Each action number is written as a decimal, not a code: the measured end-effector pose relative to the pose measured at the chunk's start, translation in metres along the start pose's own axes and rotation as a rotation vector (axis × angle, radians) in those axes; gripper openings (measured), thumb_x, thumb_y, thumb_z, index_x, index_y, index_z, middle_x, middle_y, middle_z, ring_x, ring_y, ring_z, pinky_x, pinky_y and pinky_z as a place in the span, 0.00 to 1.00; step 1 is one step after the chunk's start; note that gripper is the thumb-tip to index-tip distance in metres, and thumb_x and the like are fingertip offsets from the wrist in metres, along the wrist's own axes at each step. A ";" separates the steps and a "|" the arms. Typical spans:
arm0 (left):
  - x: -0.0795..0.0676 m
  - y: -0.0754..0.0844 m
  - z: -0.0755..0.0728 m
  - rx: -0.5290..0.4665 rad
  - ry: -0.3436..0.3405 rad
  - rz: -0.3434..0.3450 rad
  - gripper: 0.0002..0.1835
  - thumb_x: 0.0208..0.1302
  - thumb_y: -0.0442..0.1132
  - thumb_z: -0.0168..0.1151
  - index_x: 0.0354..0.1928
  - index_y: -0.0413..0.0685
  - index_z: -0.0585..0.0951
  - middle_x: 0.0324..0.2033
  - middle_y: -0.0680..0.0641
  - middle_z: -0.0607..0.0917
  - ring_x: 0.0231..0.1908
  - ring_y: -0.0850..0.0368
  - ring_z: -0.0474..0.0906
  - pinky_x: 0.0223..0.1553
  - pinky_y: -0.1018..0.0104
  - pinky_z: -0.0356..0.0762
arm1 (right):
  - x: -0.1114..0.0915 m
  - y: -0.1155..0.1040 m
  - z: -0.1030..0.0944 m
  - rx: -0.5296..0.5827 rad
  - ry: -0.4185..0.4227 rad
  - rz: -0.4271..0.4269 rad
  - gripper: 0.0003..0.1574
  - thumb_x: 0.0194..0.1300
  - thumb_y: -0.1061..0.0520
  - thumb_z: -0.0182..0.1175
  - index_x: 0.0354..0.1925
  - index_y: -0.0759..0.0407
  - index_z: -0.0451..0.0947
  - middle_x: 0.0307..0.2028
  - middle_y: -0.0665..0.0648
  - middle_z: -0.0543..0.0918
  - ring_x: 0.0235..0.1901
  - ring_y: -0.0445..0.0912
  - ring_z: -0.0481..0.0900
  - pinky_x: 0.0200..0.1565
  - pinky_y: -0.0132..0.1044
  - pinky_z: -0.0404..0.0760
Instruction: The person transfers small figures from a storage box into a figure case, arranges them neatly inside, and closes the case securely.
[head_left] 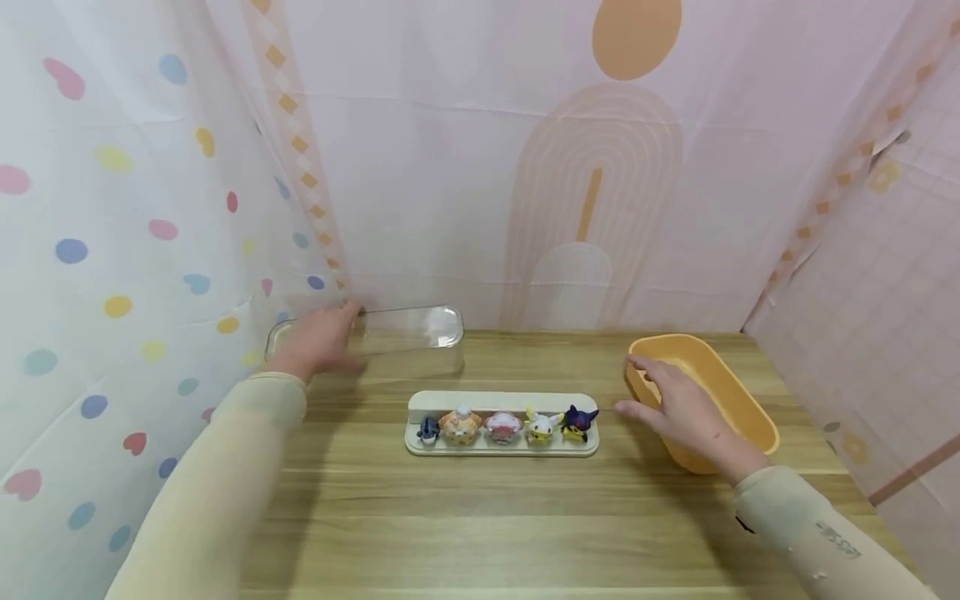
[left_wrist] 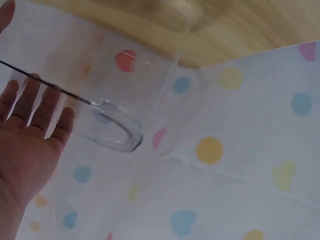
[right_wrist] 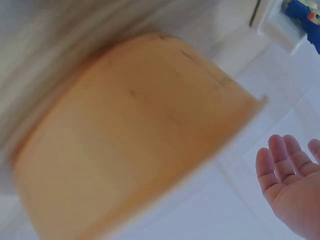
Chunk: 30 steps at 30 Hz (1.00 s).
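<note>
My left hand (head_left: pixel 318 340) is at the left part of a clear plastic box (head_left: pixel 416 329), blurred in the head view. In the left wrist view its fingers (left_wrist: pixel 47 107) reach out loosely at the box's wall, near the dark-looking rim. Over the near left side of an orange tray (head_left: pixel 738 408) hovers my right hand (head_left: pixel 686 417), thumb and fingers spread apart with nothing between them. A white stand (head_left: pixel 502 450) between the hands bears a row of several small figurines, among them a pink one (head_left: pixel 503 427) and a dark purple one (head_left: pixel 577 423).
Everything stands on a wood-grain table (head_left: pixel 480 525). A pink patterned curtain (head_left: pixel 450 167) hangs along its back edge, a dotted white curtain (head_left: pixel 112 350) on the left and a pale checked curtain (head_left: pixel 900 333) on the right.
</note>
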<state>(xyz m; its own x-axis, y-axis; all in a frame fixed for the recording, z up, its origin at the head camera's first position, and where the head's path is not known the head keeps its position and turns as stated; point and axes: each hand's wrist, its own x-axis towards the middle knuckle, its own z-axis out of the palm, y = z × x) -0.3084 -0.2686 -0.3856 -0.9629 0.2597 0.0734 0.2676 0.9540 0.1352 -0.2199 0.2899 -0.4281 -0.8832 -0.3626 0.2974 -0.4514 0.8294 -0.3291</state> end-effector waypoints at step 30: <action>-0.025 0.191 -0.086 0.017 -0.058 0.299 0.55 0.50 0.69 0.80 0.78 0.55 0.70 0.69 0.49 0.82 0.70 0.42 0.78 0.74 0.37 0.70 | 0.070 -0.078 -0.073 0.120 -0.167 -0.224 0.58 0.56 0.43 0.82 0.74 0.68 0.70 0.66 0.65 0.83 0.66 0.61 0.81 0.64 0.59 0.83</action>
<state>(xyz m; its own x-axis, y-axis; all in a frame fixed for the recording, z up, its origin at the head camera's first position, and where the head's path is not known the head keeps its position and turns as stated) -0.2304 -0.1062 -0.2771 -0.8420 0.5371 0.0505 0.5394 0.8362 0.0996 -0.2367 0.2311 -0.3159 -0.7642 -0.6040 0.2263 -0.6403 0.6684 -0.3784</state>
